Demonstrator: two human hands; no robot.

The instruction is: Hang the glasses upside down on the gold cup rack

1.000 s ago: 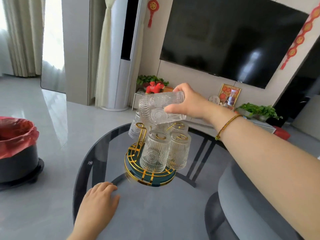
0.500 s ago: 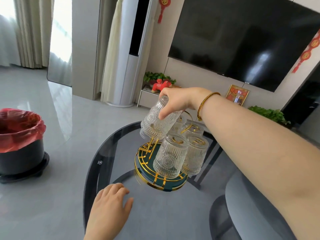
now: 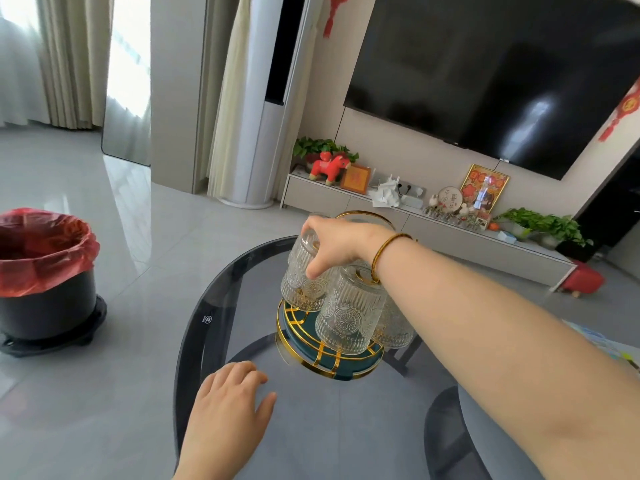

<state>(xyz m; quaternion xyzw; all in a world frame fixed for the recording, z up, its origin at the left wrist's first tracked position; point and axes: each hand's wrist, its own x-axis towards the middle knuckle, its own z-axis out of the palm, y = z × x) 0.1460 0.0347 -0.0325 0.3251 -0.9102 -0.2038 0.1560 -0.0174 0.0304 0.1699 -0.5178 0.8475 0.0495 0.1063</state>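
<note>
The gold cup rack [image 3: 329, 358] with a dark green base stands on the round glass table [image 3: 207, 306]. Several ribbed clear glasses hang on it upside down, one at the front [image 3: 349, 317]. My right hand [image 3: 339, 247] grips the base of another upside-down glass [image 3: 303, 285] at the rack's left side, lowered over a prong. Whether it rests fully on the rack is unclear. My left hand [image 3: 228, 417] lies flat on the table in front of the rack, fingers apart, holding nothing.
A black bin with a red bag [image 3: 45, 271] stands on the floor at the left. A grey seat [image 3: 491, 427] sits under my right arm. A low TV cabinet [image 3: 433, 230] with plants and ornaments runs along the back wall.
My right hand turned the glass from sideways to upside down and lowered it onto the rack's left side. My left hand stayed flat on the table. The camera moved closer.
</note>
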